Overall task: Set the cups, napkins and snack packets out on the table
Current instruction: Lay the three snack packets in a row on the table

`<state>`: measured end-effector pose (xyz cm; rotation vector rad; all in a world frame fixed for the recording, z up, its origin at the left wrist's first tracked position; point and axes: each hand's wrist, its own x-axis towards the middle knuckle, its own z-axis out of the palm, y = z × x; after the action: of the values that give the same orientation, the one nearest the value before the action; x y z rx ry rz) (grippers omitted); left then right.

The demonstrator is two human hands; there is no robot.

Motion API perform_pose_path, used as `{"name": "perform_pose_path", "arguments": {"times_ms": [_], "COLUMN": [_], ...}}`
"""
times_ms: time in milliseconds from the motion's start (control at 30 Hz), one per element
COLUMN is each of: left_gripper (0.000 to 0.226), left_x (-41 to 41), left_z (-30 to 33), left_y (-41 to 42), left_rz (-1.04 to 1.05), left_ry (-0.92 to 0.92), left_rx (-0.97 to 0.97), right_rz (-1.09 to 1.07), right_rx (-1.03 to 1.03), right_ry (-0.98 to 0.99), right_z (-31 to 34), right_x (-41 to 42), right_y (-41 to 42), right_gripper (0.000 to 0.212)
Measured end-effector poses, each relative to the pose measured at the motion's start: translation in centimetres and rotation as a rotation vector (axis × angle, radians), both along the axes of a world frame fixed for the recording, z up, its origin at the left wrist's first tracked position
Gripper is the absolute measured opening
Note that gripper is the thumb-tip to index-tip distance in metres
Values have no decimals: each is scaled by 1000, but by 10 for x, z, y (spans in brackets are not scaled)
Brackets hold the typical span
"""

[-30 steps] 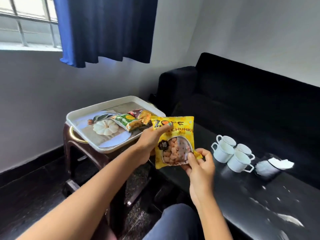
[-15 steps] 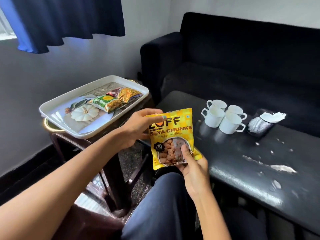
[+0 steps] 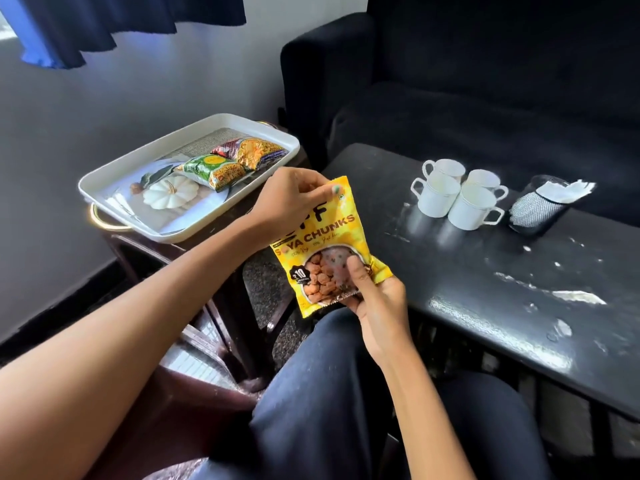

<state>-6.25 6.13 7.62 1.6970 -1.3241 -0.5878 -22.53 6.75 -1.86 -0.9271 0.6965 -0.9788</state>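
Both hands hold a yellow soya chunks packet (image 3: 322, 237) upright above my knee, just left of the black table (image 3: 485, 278). My left hand (image 3: 294, 199) pinches its top edge. My right hand (image 3: 374, 299) grips its lower right corner, thumb on the clear window. Several white cups (image 3: 453, 195) stand clustered on the table's far side. Beside them on the right a dark mesh holder (image 3: 533, 209) carries white napkins (image 3: 564, 190). A green packet (image 3: 211, 169) and a red-and-yellow packet (image 3: 252, 152) lie on the white tray (image 3: 114, 199) at the left.
The tray rests on a dark wooden stool (image 3: 221, 289) left of the table. A black sofa (image 3: 485, 98) stands behind the table. White smears mark the tabletop on the right. My legs in dark trousers (image 3: 329, 393) fill the lower middle.
The view has tilted down and to the right. The yellow packet has come lower and nearer to me, toward the table's near left corner, with both hands holding it throughout.
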Motion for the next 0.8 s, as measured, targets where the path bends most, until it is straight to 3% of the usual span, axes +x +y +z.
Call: {"name": "perform_pose_path", "arguments": {"times_ms": [200,367,600,800], "left_gripper": [16,14,19,22], "left_x": [-3,-2,-2,2], "left_z": [5,9,15,16], "left_y": [3,4,3,4], "left_rz": [24,75,48,26], "left_ry": [86,181,282,196], "left_rx": [-15,-71,-45,18], "right_rz": [-27,-66,81,-19], "right_rx": [112,179,140,182], "right_ry": [-73,-177,-211,-239], "right_z": [4,10,8,6], "right_x": [-3,3,0,5], "right_y": [-3,-4,3,5], "right_gripper": [31,27,41,35]}}
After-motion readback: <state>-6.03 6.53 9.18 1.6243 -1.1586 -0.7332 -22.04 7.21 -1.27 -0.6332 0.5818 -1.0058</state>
